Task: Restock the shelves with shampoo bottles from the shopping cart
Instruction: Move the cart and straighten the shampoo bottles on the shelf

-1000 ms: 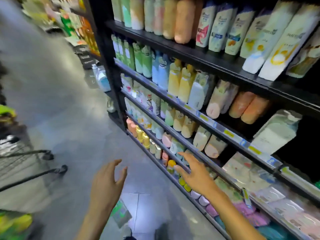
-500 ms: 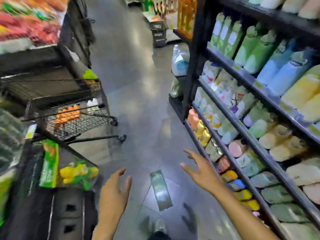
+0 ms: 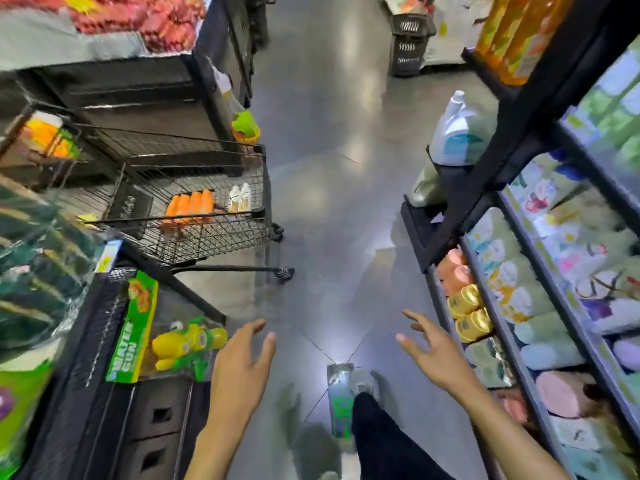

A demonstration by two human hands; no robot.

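A black wire shopping cart (image 3: 214, 233) stands on the left side of the aisle. Several orange shampoo bottles (image 3: 189, 205) lie in its basket, with two pale bottles (image 3: 239, 198) beside them. Shelves (image 3: 540, 292) packed with bottles run along the right. My left hand (image 3: 242, 362) hangs over the floor, fingers relaxed and holding nothing, well short of the cart. My right hand (image 3: 434, 348) is spread open and empty, just left of the lowest shelves.
A toy rack with a water gun pack (image 3: 166, 341) juts out at lower left. A large white jug (image 3: 457, 133) sits on a low ledge at the shelf's end. A black basket (image 3: 410, 43) stands far down the aisle. My shoe (image 3: 362, 382) is on the grey floor.
My view has swung left from the shelves to the aisle, bringing the cart into sight. Both hands stayed open and empty; the right hand came away from the shelf.
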